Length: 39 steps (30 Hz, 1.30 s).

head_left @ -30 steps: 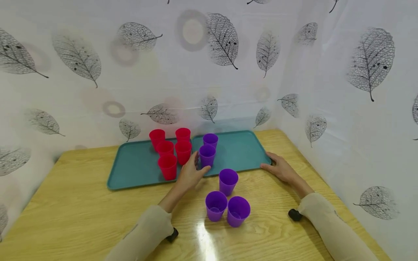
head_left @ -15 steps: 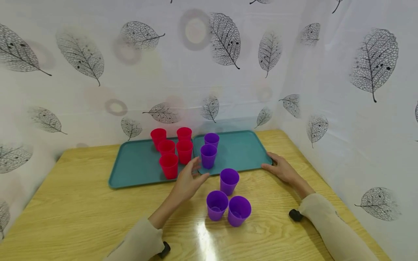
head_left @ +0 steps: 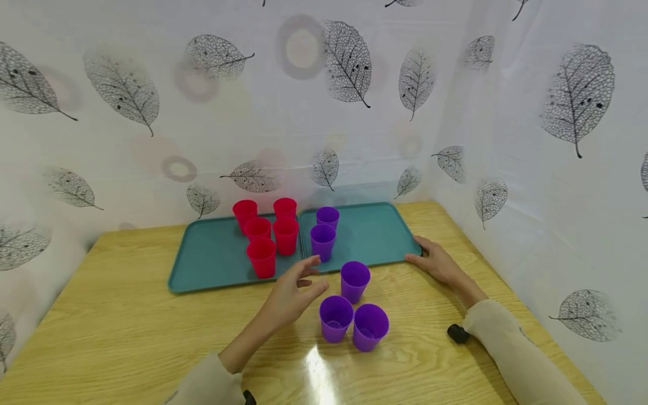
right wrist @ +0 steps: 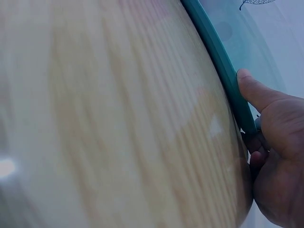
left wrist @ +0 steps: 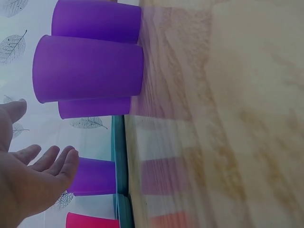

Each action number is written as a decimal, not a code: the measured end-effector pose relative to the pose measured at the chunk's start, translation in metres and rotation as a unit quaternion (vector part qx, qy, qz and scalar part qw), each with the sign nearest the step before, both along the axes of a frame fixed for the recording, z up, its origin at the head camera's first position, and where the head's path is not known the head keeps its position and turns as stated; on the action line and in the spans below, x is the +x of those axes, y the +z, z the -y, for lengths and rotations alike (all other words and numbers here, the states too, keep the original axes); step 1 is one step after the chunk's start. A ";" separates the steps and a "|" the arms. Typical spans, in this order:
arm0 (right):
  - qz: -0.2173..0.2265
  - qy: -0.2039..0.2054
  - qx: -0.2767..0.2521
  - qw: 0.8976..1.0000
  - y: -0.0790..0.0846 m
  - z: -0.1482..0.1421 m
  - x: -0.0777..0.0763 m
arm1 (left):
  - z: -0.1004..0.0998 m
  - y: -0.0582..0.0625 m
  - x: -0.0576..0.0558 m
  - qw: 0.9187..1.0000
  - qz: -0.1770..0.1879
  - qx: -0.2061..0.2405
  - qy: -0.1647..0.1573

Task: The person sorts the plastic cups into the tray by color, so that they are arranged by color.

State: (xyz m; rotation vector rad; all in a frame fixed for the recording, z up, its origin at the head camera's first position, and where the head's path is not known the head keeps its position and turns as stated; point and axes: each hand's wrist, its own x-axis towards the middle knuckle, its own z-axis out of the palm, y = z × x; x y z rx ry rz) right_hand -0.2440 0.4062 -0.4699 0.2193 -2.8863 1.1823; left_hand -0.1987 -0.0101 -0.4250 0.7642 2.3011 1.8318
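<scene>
L hand nr purple cups, teal trays, pt of red cup, wood tbl

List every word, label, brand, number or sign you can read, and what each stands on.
None: no readable text in any view.
Cups, trays, table: no lettering visible.
Backdrop: printed leaves and rings, no words.
Right sleeve: a faint mark, too small to make out.

Head view looks forward, down — low, close, sideways wrist views share the table.
</scene>
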 end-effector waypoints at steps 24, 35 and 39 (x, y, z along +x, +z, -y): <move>-0.004 0.004 -0.002 1.000 -0.002 -0.003 -0.001 | -0.035 0.006 -0.034 0.985 0.018 -0.090 -0.150; -0.005 -0.001 0.001 1.000 -0.005 -0.004 -0.002 | -0.035 0.003 -0.042 0.976 0.036 -0.100 -0.190; -0.005 -0.001 0.001 1.000 -0.004 -0.004 -0.002 | -0.036 0.001 -0.043 0.974 0.033 -0.103 -0.200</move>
